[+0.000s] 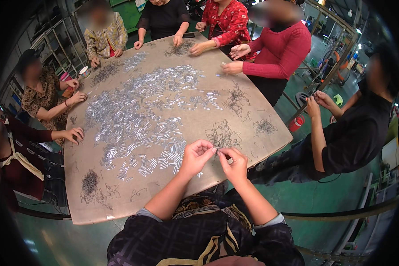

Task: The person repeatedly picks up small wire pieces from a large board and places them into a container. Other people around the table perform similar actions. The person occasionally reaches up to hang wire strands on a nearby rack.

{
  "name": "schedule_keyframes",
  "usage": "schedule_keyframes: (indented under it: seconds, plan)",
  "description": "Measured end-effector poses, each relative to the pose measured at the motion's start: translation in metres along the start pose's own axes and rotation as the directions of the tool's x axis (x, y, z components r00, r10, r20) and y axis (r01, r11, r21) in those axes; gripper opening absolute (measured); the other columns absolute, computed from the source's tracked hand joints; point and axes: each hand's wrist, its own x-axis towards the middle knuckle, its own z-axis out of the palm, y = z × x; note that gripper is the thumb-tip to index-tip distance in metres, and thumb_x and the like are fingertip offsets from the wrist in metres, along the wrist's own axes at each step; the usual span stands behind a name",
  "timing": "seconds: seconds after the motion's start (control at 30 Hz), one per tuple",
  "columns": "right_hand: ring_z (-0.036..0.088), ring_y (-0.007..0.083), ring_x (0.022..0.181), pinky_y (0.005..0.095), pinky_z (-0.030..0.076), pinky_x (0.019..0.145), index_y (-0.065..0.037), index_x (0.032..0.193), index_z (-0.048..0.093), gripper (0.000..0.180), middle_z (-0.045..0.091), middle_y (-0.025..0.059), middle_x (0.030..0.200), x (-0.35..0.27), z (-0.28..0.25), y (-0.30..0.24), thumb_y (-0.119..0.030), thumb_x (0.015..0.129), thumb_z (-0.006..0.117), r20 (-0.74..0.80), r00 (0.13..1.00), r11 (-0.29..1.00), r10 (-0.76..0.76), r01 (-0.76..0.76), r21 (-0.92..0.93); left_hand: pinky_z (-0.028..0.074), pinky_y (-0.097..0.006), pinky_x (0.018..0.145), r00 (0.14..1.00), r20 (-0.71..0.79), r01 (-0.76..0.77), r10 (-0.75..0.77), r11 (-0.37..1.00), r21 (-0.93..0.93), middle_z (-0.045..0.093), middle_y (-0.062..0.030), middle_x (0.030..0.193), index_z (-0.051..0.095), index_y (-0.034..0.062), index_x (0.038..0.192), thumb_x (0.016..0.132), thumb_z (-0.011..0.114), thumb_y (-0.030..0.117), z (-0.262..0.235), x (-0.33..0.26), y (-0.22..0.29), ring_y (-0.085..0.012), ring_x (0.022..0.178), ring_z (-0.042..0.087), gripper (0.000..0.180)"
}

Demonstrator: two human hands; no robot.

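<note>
My left hand [198, 156] and my right hand [234, 165] meet over the near right part of the table, fingertips pinched close together. Whatever they pinch is too small to make out. Just beyond them lies a tangled heap of thin dark bent wires [224, 134]. To the left of my left hand spreads a wide scatter of short shiny silver strips [166, 146], some of them close by my wrist. More dark wire pieces [265, 127] lie to the right of my hands.
A large table with a brown covering [133, 210] fills the middle. Other dark wire piles [90, 182] lie near its edges. Several people stand round it, one in a red sweater [279, 48], another in black [359, 128] at the right. A red bucket [296, 123] is beside the table.
</note>
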Motion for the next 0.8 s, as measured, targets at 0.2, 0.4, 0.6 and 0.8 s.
schedule_keyframes:
  seconds: [0.2, 0.4, 0.6, 0.8]
  plan:
    - [0.065, 0.0263, 0.066, 0.0324, 0.051, 0.057, -0.001, 0.087, 0.068, 0.008, 0.066, 0.0128, 0.077, -0.002, 0.003, -0.001, -0.001, 0.079, 0.070, -0.030, 0.998, 0.998, -0.063, 0.063, -0.019, 0.048, -0.019, 0.067, 0.999, -0.042, -0.015, 0.016, 1.000, 0.013, 0.065, 0.0005, 0.081, 0.062, 0.0007, 0.089, 0.086, 0.068, 0.000, -0.001, -0.008, -0.001, -0.0048, 0.073, 0.059, 0.007]
    - [0.064, 0.0279, 0.065, 0.0345, 0.050, 0.058, -0.002, 0.085, 0.068, 0.008, 0.065, 0.0116, 0.076, -0.003, 0.003, -0.005, -0.002, 0.077, 0.070, -0.028, 0.991, 0.989, -0.132, 0.130, -0.073, 0.049, -0.022, 0.075, 0.999, -0.046, 0.018, -0.021, 0.998, -0.055, 0.066, -0.0042, 0.089, 0.061, 0.0006, 0.091, 0.087, 0.066, -0.001, 0.001, -0.010, -0.001, -0.0084, 0.082, 0.061, 0.006]
    - [0.062, 0.0271, 0.063, 0.0343, 0.049, 0.058, -0.004, 0.085, 0.069, 0.009, 0.064, 0.0100, 0.074, -0.003, 0.004, -0.005, -0.002, 0.077, 0.070, -0.013, 0.981, 0.981, -0.192, 0.192, -0.038, 0.046, -0.031, 0.092, 0.997, 0.016, -0.070, 0.072, 0.990, -0.126, 0.065, -0.0114, 0.101, 0.054, 0.0023, 0.097, 0.091, 0.060, 0.000, 0.001, -0.015, 0.005, -0.0166, 0.096, 0.061, 0.008]
    - [0.062, 0.0232, 0.060, 0.0318, 0.050, 0.058, -0.002, 0.084, 0.070, 0.005, 0.064, 0.0102, 0.072, -0.010, 0.008, 0.014, -0.005, 0.079, 0.069, -0.053, 0.998, 0.999, 0.020, -0.018, 0.045, 0.046, -0.030, 0.087, 0.976, -0.037, -0.217, 0.214, 0.973, -0.074, 0.064, -0.0117, 0.099, 0.050, 0.0034, 0.097, 0.092, 0.058, -0.001, -0.011, -0.019, 0.021, -0.0168, 0.096, 0.060, 0.010]
